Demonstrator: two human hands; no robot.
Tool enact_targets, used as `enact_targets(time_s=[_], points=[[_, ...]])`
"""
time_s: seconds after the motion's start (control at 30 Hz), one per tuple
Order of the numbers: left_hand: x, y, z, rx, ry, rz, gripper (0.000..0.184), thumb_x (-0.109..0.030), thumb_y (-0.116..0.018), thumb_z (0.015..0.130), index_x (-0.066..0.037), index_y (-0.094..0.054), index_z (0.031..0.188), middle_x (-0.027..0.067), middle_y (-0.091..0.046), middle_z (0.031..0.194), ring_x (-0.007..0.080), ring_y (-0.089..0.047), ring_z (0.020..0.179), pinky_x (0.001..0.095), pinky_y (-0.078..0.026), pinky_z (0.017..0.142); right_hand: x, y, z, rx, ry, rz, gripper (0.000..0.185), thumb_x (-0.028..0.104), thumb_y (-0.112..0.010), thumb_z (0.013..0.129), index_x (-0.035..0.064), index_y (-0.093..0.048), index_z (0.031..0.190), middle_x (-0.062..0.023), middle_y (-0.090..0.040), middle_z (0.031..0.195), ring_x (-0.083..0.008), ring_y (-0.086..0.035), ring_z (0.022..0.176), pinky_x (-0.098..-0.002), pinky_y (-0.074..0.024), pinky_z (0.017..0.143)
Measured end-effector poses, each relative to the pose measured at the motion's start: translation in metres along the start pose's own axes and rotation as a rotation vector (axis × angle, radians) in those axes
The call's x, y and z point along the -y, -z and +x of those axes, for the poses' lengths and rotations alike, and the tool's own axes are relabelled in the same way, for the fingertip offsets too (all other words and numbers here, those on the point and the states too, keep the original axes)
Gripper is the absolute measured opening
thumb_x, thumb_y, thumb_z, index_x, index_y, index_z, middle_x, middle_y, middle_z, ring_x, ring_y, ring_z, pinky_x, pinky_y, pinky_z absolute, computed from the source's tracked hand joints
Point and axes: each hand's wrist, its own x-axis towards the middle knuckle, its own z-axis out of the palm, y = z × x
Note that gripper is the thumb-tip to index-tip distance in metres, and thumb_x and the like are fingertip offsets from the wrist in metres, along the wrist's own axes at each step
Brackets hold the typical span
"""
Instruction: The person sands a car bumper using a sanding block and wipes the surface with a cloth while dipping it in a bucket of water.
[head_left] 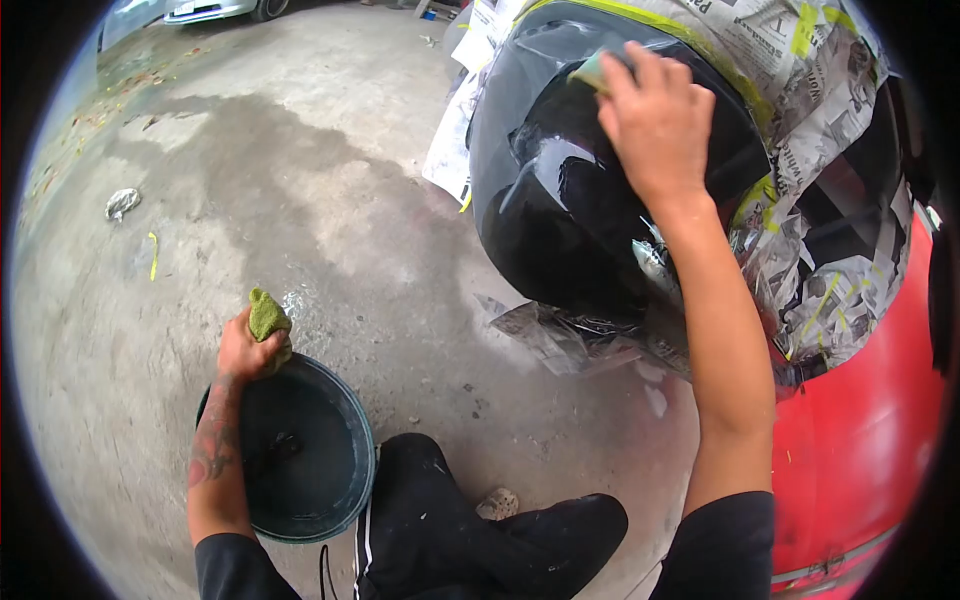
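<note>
My right hand point(660, 125) presses a thin pale green pad point(594, 74) against the upper part of a glossy, wet black car panel point(560, 200). Its fingers are bent over the pad, which they partly cover. In my left hand point(243, 345) is a bunched olive-green cloth point(268, 316), squeezed in the fist. That hand is at the rim of a dark round bucket point(368, 440) holding murky water. Newspaper point(830, 90) and yellow-green masking tape point(803, 30) border the black panel.
Red bodywork point(850, 450) lies to the right of the masked area. Crumpled newspaper point(560, 335) hangs below the panel. On the concrete floor point(330, 200) are a wet patch, a crumpled scrap point(122, 204) and a tape strip point(153, 256). A white car point(210, 10) stands behind.
</note>
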Motion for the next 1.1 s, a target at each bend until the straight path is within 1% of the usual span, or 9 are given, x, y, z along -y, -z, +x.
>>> enact_targets(time_s=[0.07,0.13,0.2,0.3,0.4,0.53,0.7,0.93,1.1], points=[[0.000,-0.001,-0.002,0.001,0.012,-0.012,0.039,-0.027,-0.080,0.079,-0.004,-0.072,0.111,0.0166,-0.078,0.100,0.0328,-0.077,0.098,0.0430,-0.058,0.090,0.001,-0.007,-0.005,-0.027,-0.010,-0.098,0.029,0.022,-0.071,0.086,0.0196,-0.074,0.115,-0.0001,-0.065,0.120,-0.0216,-0.059,0.107,-0.0419,-0.0449,0.082],[0.003,0.000,0.000,0.007,0.007,-0.022,0.039,-0.025,-0.081,0.079,-0.004,-0.072,0.111,0.0162,-0.078,0.100,0.0323,-0.077,0.097,0.0429,-0.058,0.089,0.017,0.006,-0.013,0.174,0.072,-0.021,0.030,0.022,-0.071,0.086,0.0175,-0.074,0.115,-0.0020,-0.067,0.124,-0.0228,-0.059,0.107,-0.0419,-0.0448,0.082],[0.007,-0.001,0.002,0.004,-0.023,-0.021,0.039,-0.025,-0.081,0.079,-0.004,-0.072,0.111,0.0158,-0.078,0.100,0.0316,-0.077,0.097,0.0428,-0.058,0.089,0.023,0.005,-0.024,0.095,0.221,0.017,0.028,0.021,-0.069,0.086,0.0165,-0.073,0.113,-0.0018,-0.065,0.118,-0.0222,-0.060,0.102,-0.0418,-0.0452,0.080],[0.011,-0.002,0.003,0.006,-0.023,-0.059,0.039,-0.025,-0.081,0.080,-0.003,-0.071,0.111,0.0154,-0.078,0.099,0.0313,-0.077,0.096,0.0426,-0.058,0.089,-0.012,0.018,-0.003,0.204,0.076,-0.060,0.033,0.022,-0.071,0.087,0.0205,-0.074,0.119,0.0021,-0.066,0.125,-0.0208,-0.061,0.107,-0.0409,-0.0466,0.084],[0.006,-0.001,0.000,0.023,-0.010,-0.075,0.039,-0.025,-0.081,0.080,-0.003,-0.071,0.111,0.0152,-0.079,0.099,0.0308,-0.077,0.096,0.0426,-0.058,0.089,-0.029,0.016,0.001,0.004,-0.018,-0.102,0.032,0.023,-0.070,0.088,0.0216,-0.075,0.120,0.0028,-0.066,0.125,-0.0204,-0.060,0.107,-0.0412,-0.0459,0.084],[0.009,0.000,0.002,0.002,-0.057,0.009,0.040,-0.025,-0.081,0.080,-0.003,-0.071,0.112,0.0147,-0.079,0.100,0.0297,-0.078,0.096,0.0422,-0.059,0.089,-0.006,0.022,-0.033,0.116,0.144,-0.052,0.030,0.021,-0.071,0.087,0.0218,-0.074,0.116,0.0022,-0.065,0.124,-0.0194,-0.060,0.109,-0.0402,-0.0451,0.087],[0.010,-0.003,0.001,0.006,-0.024,-0.027,0.041,-0.026,-0.081,0.080,-0.003,-0.072,0.112,0.0156,-0.079,0.100,0.0297,-0.078,0.098,0.0422,-0.059,0.089,-0.037,0.022,-0.005,0.081,-0.014,-0.057,0.054,0.029,-0.085,0.077,0.0240,-0.070,0.129,0.0023,-0.064,0.135,-0.0209,-0.058,0.119,-0.0421,-0.0460,0.092],[0.000,0.001,0.000,0.010,-0.059,-0.016,0.040,-0.026,-0.081,0.080,-0.001,-0.071,0.110,0.0162,-0.079,0.099,0.0301,-0.078,0.096,0.0418,-0.059,0.089,-0.054,0.051,-0.042,0.089,-0.117,-0.051,0.054,0.027,-0.086,0.077,0.0236,-0.070,0.129,0.0020,-0.063,0.137,-0.0230,-0.058,0.121,-0.0425,-0.0453,0.097],[-0.001,0.000,0.000,-0.003,-0.052,-0.003,0.038,-0.026,-0.080,0.081,-0.001,-0.071,0.108,0.0151,-0.078,0.096,0.0288,-0.078,0.092,0.0413,-0.059,0.087,-0.047,0.034,-0.018,0.073,-0.064,-0.048,0.052,0.026,-0.085,0.079,0.0226,-0.071,0.128,0.0017,-0.063,0.137,-0.0251,-0.060,0.118,-0.0435,-0.0467,0.095]])
